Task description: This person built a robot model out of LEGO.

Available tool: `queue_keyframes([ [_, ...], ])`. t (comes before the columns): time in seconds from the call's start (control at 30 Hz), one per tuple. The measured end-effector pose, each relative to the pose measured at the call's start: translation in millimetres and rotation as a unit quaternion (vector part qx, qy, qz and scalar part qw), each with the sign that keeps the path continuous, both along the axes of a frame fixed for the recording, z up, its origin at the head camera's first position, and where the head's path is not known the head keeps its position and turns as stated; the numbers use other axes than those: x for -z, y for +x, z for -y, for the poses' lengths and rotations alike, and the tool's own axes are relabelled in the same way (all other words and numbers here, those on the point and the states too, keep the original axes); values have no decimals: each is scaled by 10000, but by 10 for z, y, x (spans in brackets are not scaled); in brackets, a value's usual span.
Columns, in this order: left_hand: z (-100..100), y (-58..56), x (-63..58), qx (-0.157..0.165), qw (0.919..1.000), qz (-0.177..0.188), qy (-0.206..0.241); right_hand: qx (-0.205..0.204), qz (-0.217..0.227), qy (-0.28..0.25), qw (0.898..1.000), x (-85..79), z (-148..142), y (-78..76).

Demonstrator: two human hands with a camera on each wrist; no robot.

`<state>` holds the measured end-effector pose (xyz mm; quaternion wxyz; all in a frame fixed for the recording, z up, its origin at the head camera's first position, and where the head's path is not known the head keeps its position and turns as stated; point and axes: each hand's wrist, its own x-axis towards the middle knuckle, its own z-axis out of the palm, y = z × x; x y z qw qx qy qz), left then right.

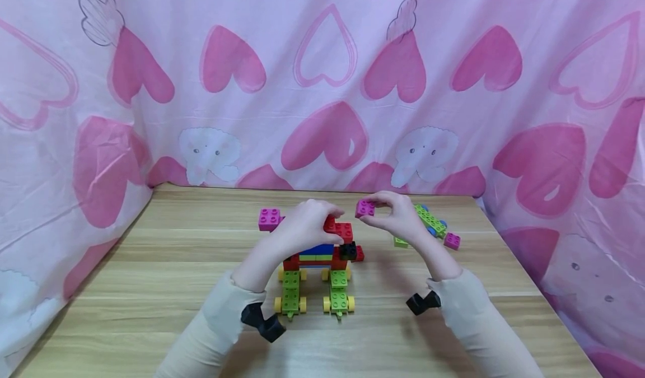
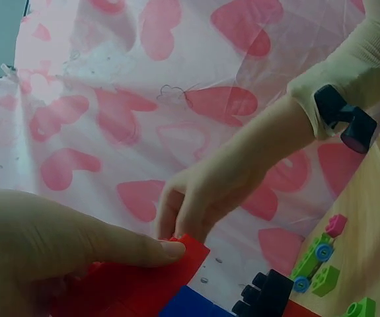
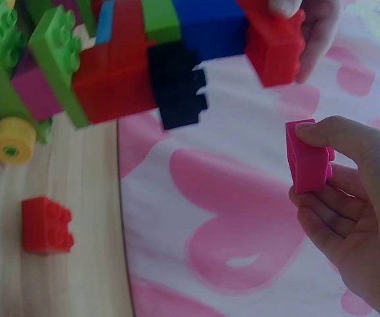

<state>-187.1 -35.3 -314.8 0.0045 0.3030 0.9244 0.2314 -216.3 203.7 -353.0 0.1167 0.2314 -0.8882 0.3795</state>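
Note:
A brick model stands mid-table on green wheeled bases [image 1: 339,295] with yellow wheels. Blue bricks [image 1: 318,250], a black brick [image 1: 347,251] and red bricks [image 1: 344,232] rise above them. My left hand [image 1: 304,227] grips the red bricks at the top, its thumb along their near side in the left wrist view. To the right of the model, my right hand [image 1: 395,213] pinches a pink brick [image 3: 310,158] between thumb and fingers, held in the air apart from the model. Part of the model's top is hidden behind the left hand.
Another pink brick [image 1: 269,219] shows at the model's left. A loose red brick [image 3: 46,225] lies on the table behind the model. At right are a green wheeled piece [image 1: 430,220] with blue wheels, a small green brick [image 1: 400,242] and a pink brick [image 1: 452,241]. A heart-print curtain surrounds the table.

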Motion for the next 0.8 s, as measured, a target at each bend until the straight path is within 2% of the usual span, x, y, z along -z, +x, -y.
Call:
queue_keyframes([
  [0.17, -10, -15, 35, -24, 10000, 50, -7, -319, -123, -44, 9994, -74, 40, 76],
  [0.3, -12, -21, 48, -49, 10000, 82, -30, -488, -60, -33, 9988, -110, 70, 128],
  [0.8, -16, -37, 73, -180, 9997, 162, -78, -952, 150, 148, 9952, -128, 119, 241],
])
